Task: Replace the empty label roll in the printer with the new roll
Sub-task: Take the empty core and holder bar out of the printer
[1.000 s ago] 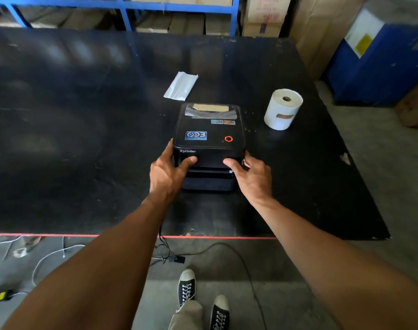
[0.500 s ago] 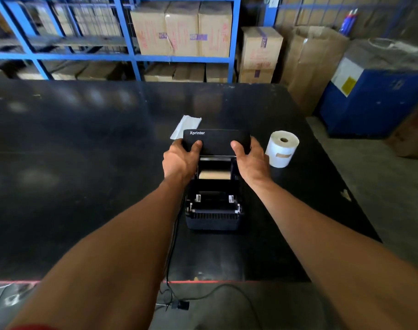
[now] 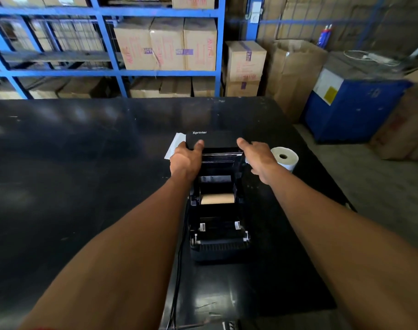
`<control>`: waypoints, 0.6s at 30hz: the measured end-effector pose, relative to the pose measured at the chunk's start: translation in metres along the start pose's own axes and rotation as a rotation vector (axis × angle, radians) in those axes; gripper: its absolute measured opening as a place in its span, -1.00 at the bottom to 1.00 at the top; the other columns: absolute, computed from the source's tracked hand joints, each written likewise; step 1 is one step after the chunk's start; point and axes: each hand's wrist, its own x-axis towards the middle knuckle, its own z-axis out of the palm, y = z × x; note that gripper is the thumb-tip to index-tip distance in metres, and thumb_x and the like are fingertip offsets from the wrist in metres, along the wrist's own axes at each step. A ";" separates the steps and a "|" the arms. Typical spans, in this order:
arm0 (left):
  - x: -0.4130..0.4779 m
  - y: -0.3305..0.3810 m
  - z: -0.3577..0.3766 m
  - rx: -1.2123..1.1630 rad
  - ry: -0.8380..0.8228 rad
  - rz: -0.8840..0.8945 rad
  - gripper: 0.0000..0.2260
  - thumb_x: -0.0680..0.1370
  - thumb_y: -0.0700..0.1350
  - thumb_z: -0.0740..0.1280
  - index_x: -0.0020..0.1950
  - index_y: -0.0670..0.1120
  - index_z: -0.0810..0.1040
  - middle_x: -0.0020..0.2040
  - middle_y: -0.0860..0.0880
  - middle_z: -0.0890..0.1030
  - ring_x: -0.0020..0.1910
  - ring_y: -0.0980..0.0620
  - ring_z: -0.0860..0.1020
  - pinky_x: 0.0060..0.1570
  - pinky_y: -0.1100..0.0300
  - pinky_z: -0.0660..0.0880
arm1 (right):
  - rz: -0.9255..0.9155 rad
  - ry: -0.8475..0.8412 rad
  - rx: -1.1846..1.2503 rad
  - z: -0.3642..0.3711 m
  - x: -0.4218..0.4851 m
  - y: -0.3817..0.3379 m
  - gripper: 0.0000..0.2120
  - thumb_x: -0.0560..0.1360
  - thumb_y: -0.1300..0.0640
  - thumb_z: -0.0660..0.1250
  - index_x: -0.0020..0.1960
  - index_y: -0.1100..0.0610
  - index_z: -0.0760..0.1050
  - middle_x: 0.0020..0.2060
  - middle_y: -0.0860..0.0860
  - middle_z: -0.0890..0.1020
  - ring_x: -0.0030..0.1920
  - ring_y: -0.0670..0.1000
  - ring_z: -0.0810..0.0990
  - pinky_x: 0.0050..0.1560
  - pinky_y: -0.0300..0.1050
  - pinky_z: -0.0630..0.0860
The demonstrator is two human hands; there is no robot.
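The black label printer [image 3: 218, 244] stands on the dark table with its lid [image 3: 215, 139] swung up and back. Inside the bay lies a bare brown cardboard core [image 3: 217, 199] between the holders. My left hand [image 3: 185, 160] grips the lid's left edge, thumb on its front. My right hand [image 3: 258, 160] hovers just off the lid's right edge, fingers spread, holding nothing. The new white label roll [image 3: 285, 159] stands on end on the table right of the printer, beside my right hand.
A white paper strip [image 3: 173, 146] lies on the table [image 3: 84, 163] behind my left hand. A black cable [image 3: 178, 282] runs from the printer toward me. Blue shelving [image 3: 108, 72] with cardboard boxes stands behind; a blue bin [image 3: 351, 110] is at the right.
The closed lid has been lifted fully open, exposing the empty core. My right hand has come off the lid while my left still holds it. The camera tilted up.
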 end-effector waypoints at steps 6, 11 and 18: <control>0.019 0.005 0.011 -0.039 0.021 0.003 -0.59 0.60 0.20 0.21 0.27 -0.06 0.52 0.17 -0.12 0.63 0.22 -0.22 0.54 0.12 0.08 0.40 | 0.028 0.027 -0.002 0.001 0.026 -0.004 -0.39 0.46 -0.31 0.31 0.29 0.14 0.50 0.17 0.09 0.58 0.15 0.14 0.56 0.25 0.15 0.51; 0.037 0.010 0.016 -0.021 0.022 -0.055 -0.47 0.58 0.27 0.19 0.38 -0.07 0.47 0.25 -0.17 0.59 0.26 -0.23 0.52 0.14 0.08 0.39 | 0.061 -0.006 0.001 0.000 0.048 -0.010 -0.33 0.42 -0.34 0.34 0.30 0.13 0.47 0.01 0.04 0.59 0.04 0.11 0.59 0.07 0.12 0.60; 0.050 0.013 0.020 0.016 0.030 -0.094 -0.36 0.58 0.31 0.16 0.51 -0.07 0.34 0.36 -0.19 0.52 0.33 -0.24 0.48 0.30 -0.02 0.39 | 0.118 -0.064 -0.023 0.000 0.067 -0.016 -0.23 0.40 -0.32 0.36 0.43 0.13 0.34 0.13 0.04 0.48 0.13 0.14 0.56 0.08 0.09 0.59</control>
